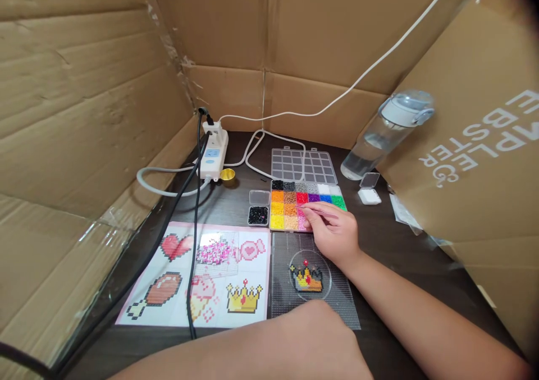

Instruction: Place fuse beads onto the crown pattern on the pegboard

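My right hand (334, 231) pinches pink tweezers (322, 211), their tips over the orange and red compartments of the bead box (277, 221). My left hand (315, 324) lies at the bottom, in front of the pegboard; its back shows and its fingers are hidden. On the clear pegboard (341, 301) a bead crown (309, 279) has yellow, orange, black and red beads within a faint circle. Left of it lies a pattern sheet (214, 312) with heart, candy, drumstick and crown pictures. A clear tray of pink and black beads (214, 253) rests on the sheet.
A small box of black beads (258, 216) stands left of the bead box. A gold cup (228, 177) and a power strip (213, 155) are behind. Black cables (195, 228) cross the sheet. At right are a water bottle (374, 144) and a small white box (370, 196). Cardboard walls surround the table.
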Tool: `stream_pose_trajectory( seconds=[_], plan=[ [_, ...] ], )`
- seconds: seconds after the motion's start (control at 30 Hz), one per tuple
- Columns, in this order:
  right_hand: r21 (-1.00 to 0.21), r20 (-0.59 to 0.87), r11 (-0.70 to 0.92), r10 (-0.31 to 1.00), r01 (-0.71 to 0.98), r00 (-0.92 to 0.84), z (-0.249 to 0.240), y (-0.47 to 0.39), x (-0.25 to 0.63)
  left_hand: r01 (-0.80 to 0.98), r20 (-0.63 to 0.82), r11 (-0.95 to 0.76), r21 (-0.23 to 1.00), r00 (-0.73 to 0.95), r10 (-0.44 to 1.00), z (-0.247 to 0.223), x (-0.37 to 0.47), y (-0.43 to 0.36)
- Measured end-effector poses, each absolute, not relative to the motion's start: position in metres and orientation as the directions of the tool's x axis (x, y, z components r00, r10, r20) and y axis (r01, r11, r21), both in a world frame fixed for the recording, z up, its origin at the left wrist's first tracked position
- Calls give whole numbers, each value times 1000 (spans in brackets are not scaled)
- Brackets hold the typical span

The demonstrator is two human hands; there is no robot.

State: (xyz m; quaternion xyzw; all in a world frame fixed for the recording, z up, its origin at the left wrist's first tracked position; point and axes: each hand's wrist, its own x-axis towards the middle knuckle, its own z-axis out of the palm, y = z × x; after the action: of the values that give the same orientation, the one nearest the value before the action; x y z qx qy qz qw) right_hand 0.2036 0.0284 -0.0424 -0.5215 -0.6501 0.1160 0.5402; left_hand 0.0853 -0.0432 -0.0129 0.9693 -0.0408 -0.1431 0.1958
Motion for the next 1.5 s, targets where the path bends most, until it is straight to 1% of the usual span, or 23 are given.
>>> stream_pose_trajectory(
  seconds=[0.17, 0.37, 0.63, 0.8, 1.0, 1.13, 1.3, 1.4, 1.5],
  plan=[
    [-724, 555, 395, 821, 566, 136, -43, 28, 202, -50, -200, -911, 410, 969, -144, -21, 83, -45],
    [-722, 557, 389, 818, 572, 146, -45, 29, 203, -46, -189, -913, 405, 973, -132, -22, 82, -47],
    [-717, 549, 386, 826, 580, 129, -47, 29, 203, -49, -221, -906, 421, 963, -154, -21, 83, -46],
    [-716, 548, 387, 827, 581, 124, -47, 30, 203, -36, -222, -906, 422, 965, -142, -18, 83, -46],
    [-718, 535, 376, 836, 586, 119, -48, 31, 204, -30, -268, -904, 427, 950, -158, -13, 84, -45],
    [-740, 518, 362, 845, 567, 136, -48, 31, 204, -22, -293, -912, 409, 944, -154, -9, 84, -45],
    [-785, 499, 360, 850, 505, 170, -48, 30, 202, -16, -320, -914, 405, 934, -158, -6, 86, -43],
    [-812, 491, 350, 842, 468, 223, -42, 26, 204, -9, -275, -909, 417, 952, -136, -4, 86, -44],
    [-806, 544, 386, 782, 449, 303, -24, 13, 212, 11, -151, -910, 415, 987, -57, -4, 85, -48]
  ],
)
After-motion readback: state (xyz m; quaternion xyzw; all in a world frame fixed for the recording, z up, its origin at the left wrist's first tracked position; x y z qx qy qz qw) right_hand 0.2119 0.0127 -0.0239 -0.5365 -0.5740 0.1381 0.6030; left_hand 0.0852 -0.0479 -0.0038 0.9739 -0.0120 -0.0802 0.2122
